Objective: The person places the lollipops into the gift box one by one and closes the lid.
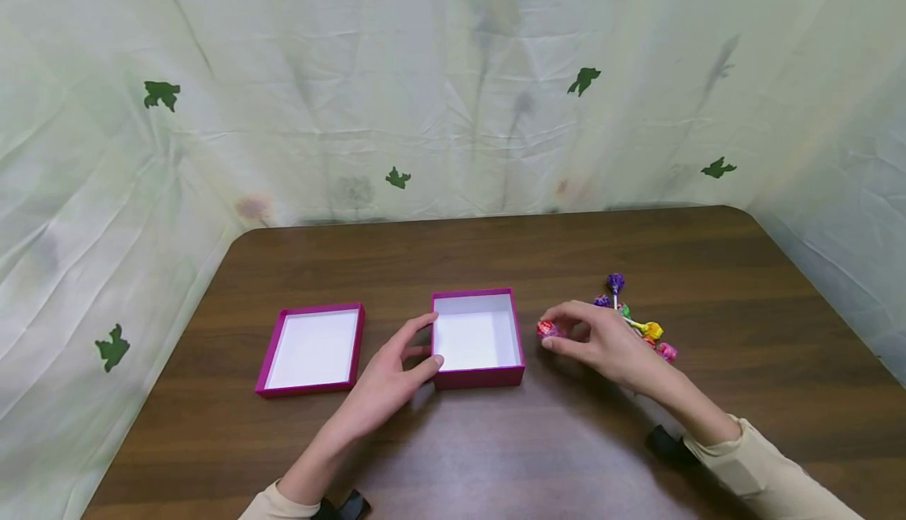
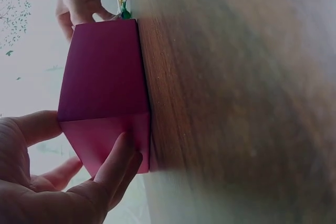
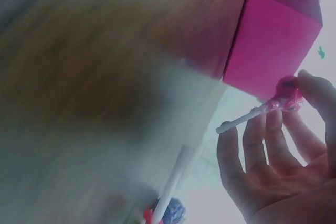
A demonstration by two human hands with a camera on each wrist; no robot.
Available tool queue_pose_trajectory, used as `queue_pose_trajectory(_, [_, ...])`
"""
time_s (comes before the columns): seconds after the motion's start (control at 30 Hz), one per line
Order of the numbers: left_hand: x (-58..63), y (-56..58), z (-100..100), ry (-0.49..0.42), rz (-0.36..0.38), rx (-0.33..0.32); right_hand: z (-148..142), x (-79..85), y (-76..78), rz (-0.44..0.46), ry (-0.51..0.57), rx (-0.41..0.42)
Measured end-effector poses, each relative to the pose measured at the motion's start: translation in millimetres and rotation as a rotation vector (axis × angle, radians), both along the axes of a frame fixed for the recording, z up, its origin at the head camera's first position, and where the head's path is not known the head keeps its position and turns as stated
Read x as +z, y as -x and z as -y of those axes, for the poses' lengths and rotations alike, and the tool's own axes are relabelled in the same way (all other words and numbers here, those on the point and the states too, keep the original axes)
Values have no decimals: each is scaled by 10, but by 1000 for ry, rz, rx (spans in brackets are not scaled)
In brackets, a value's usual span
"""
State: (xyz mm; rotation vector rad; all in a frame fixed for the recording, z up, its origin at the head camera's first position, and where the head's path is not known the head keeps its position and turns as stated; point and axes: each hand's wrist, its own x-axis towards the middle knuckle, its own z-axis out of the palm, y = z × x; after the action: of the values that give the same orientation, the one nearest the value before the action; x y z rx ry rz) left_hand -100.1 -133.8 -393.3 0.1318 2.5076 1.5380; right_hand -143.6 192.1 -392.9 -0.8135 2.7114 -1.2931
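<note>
A magenta box [image 1: 478, 377] with a white inside stands on the table with its top uncovered. My left hand [image 1: 391, 378] rests on its left side, fingers spread and touching the wall and rim; the left wrist view shows these fingers [image 2: 113, 169] against the box's side. To the right of the box, my right hand [image 1: 610, 344] pinches a lollipop [image 1: 546, 329] in a red-pink wrapper, held off the table. In the right wrist view the lollipop's white stick [image 3: 241, 121] lies across the fingers, its head by the thumb.
A magenta lid [image 1: 308, 347], white inside up, lies left of the box. Several other lollipops [image 1: 652, 330] in yellow, purple, green and pink wrappers lie behind and beside my right hand, partly hidden. A pale curtain [image 1: 453, 111] hangs along the table's far edge.
</note>
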Motion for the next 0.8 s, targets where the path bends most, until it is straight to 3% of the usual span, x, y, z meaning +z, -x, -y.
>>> queue_pose_trajectory(0.57, [-27, 6, 15, -76, 21, 10, 243, 126, -54, 42, 163, -58])
queue_pose_trajectory(0.8, [-32, 11, 15, -68, 20, 14, 340, 174, -32, 51, 254, -50])
